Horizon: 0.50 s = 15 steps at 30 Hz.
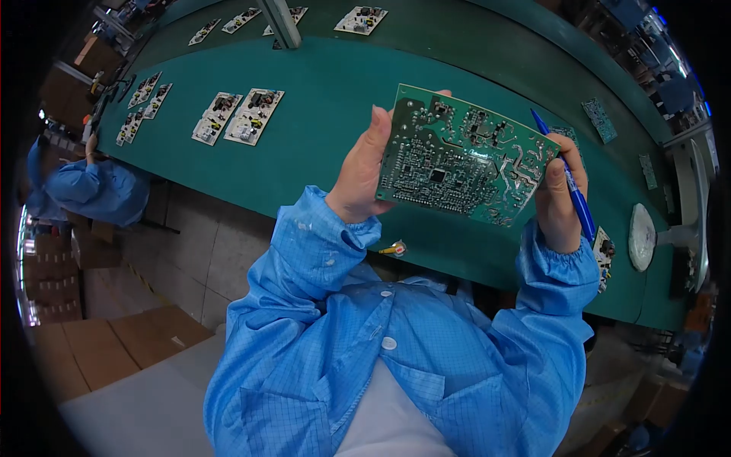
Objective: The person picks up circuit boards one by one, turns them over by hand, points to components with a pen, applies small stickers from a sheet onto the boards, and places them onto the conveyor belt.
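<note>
A green circuit board (457, 164) is held up above the bench, its soldered side with a small black chip facing me. My left hand (362, 167) grips its left edge, thumb on the near face and the other fingers mostly hidden behind. At the right edge, my right hand (562, 199) has its thumb and fingers closed on the board. A blue pen (576, 202) is also tucked in that hand, slanting past the board's right corner. Below the board, a small yellow-handled item (394, 248) lies near the bench edge; its kind is unclear.
Two boards, component side up, lie left on the green bench (320, 99); one is a white-edged board (255, 116). Several more lie farther left and along the back. A metal post (281, 23) rises there. At right is a white round object (643, 237). A co-worker (87, 183) sits far left.
</note>
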Each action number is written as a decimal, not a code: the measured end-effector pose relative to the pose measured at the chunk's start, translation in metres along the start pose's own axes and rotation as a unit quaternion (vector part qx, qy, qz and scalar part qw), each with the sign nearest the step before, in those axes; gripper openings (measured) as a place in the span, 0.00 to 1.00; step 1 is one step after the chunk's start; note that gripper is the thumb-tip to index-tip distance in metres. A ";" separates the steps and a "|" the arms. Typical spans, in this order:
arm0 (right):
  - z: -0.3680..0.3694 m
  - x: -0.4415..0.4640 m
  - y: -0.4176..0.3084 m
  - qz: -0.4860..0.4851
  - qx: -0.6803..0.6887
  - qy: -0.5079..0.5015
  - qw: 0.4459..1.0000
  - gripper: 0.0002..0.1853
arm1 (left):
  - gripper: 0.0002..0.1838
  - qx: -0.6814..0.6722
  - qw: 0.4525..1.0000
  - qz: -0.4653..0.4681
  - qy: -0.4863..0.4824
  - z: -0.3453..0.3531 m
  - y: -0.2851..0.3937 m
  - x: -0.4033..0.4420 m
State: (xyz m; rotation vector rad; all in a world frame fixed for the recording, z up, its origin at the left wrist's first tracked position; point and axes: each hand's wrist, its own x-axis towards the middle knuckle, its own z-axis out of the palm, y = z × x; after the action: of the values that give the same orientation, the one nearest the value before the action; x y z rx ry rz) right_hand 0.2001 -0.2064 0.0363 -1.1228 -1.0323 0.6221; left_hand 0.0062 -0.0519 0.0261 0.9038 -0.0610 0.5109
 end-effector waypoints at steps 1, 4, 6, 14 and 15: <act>-0.004 0.000 0.003 0.001 -0.006 -0.014 1.000 0.21 | 0.40 0.005 1.000 -0.002 0.005 0.000 0.000 0.000; -0.005 0.001 0.005 0.008 0.001 -0.017 1.000 0.21 | 0.41 0.008 1.000 -0.004 0.011 -0.001 -0.001 0.001; -0.003 0.002 0.005 0.008 0.003 -0.017 1.000 0.21 | 0.41 0.005 1.000 -0.004 0.013 -0.002 -0.002 0.001; 0.005 0.007 -0.002 0.088 0.105 -0.030 0.990 0.29 | 0.39 -0.003 0.999 -0.011 0.035 -0.007 -0.004 0.004; 0.009 0.005 -0.004 0.082 0.074 -0.038 0.993 0.29 | 0.39 -0.003 0.999 -0.012 0.034 -0.007 -0.004 0.004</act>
State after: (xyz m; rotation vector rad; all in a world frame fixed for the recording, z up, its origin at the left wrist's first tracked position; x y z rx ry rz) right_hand 0.1938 -0.1993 0.0424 -1.0669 -0.9484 0.8646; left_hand 0.0104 -0.0463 0.0199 0.8788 0.0096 0.5191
